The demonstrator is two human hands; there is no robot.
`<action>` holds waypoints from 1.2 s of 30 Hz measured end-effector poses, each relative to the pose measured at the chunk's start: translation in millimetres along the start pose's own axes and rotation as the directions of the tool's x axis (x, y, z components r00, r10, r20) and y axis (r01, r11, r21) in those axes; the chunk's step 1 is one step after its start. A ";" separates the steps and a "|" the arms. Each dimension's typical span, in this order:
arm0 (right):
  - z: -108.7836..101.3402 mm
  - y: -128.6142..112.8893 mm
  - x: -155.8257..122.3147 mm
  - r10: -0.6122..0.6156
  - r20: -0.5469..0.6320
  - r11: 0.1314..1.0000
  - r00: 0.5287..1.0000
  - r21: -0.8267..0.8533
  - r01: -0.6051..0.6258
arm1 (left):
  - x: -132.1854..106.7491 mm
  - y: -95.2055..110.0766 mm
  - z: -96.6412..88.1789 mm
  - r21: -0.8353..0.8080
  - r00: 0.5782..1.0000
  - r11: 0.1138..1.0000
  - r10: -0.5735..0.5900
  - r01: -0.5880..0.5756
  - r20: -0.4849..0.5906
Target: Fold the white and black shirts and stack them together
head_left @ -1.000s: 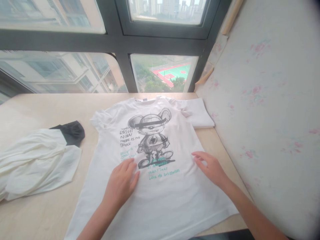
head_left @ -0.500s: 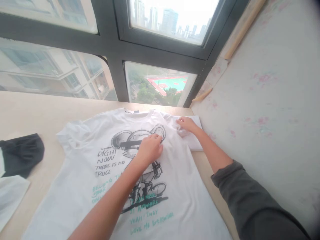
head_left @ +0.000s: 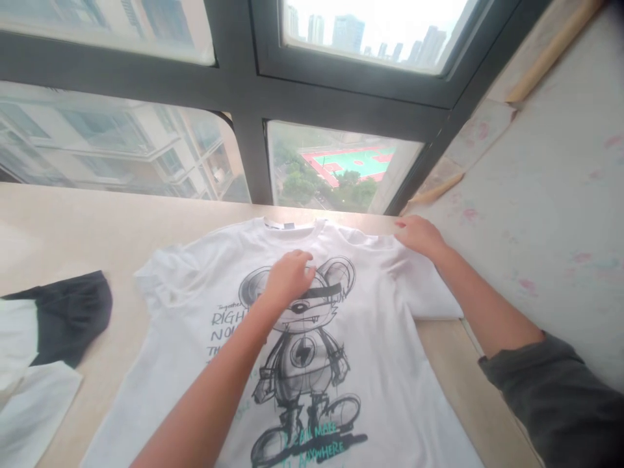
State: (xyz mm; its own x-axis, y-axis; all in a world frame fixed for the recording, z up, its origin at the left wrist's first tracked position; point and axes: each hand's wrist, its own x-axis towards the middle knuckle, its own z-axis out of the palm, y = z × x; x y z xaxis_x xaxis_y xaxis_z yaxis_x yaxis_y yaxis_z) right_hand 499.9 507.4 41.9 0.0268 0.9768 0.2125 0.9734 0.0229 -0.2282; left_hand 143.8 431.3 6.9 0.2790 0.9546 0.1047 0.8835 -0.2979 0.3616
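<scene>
So the white T-shirt (head_left: pixel 307 351) is lying front up on the bench (head_left: pixel 107 221), collar toward the window, sketchy mouse print facing me. Left hand (head_left: pixel 291 276) is over the mouse's head, fingers bent and close together, can't really tell if they're pinching any fabric. Right hand (head_left: pixel 420 235) is at the sleeve on the right side, fingers close together too, grip unclear from here. Off to the left there's a black cloth (head_left: pixel 73 315) with a white cloth (head_left: pixel 43 403) beside it, and a flowery wall (head_left: pixel 560 260) on the right
</scene>
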 end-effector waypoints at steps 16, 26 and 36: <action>93.5 -166.2 101.8 -0.061 0.392 0.987 0.918 0.163 -0.005 | 131.2 -159.8 -43.3 0.072 0.937 0.941 -0.336 0.330 0.096; 84.7 -188.6 106.6 -0.071 0.573 0.991 0.816 0.133 -0.008 | 146.7 -150.4 -64.0 0.032 0.914 0.976 -0.215 0.217 0.345; 99.8 -191.0 100.4 -0.164 0.357 0.986 0.920 0.080 0.144 | 143.7 -144.3 -58.0 0.134 0.950 0.965 -0.250 0.227 0.185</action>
State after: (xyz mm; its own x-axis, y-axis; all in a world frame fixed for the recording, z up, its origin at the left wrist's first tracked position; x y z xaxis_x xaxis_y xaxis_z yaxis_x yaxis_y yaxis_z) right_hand 294.0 622.3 12.0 -0.2158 0.9706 -0.1065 0.9457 0.1806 -0.2703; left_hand 34.6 612.0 23.5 0.1142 0.9801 -0.1625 0.9660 -0.0714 0.2484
